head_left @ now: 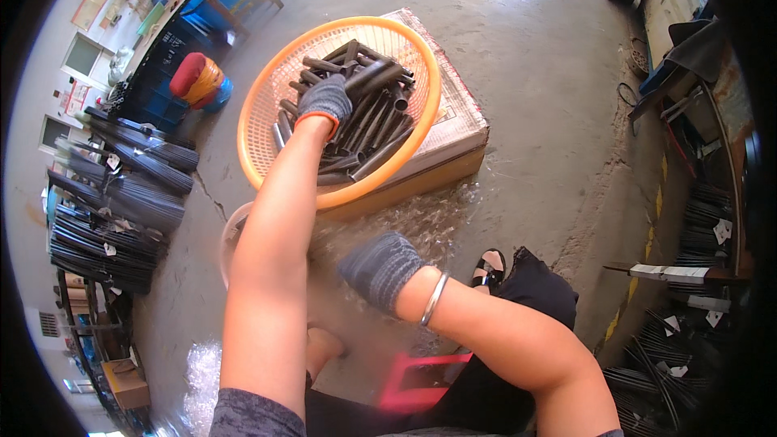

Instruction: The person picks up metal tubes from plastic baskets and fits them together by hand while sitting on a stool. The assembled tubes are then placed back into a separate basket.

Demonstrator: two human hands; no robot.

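Observation:
My left hand [328, 101], in a grey knitted glove with an orange cuff, reaches into an orange plastic basket [431, 105] with a perforated wall. Its fingers are closed around short dark tubes [368, 78] that stick out to the right of the glove. More cut tubes [356, 160] lie loosely piled beneath and beside it. Nearer my body, my right hand [380, 271] hovers in front of the basket, also in a grey glove, with a bangle at the wrist. Motion smears its fingers and they point away, so what they hold, if anything, is hidden.
A cardboard box [465, 125] supports the basket. Clear plastic wrap [413, 222] lies on the floor before it. A pink stool [413, 384] is near my legs. Bundles of long dark rods [121, 194] line the left side; more rods [700, 235] fill racks at right.

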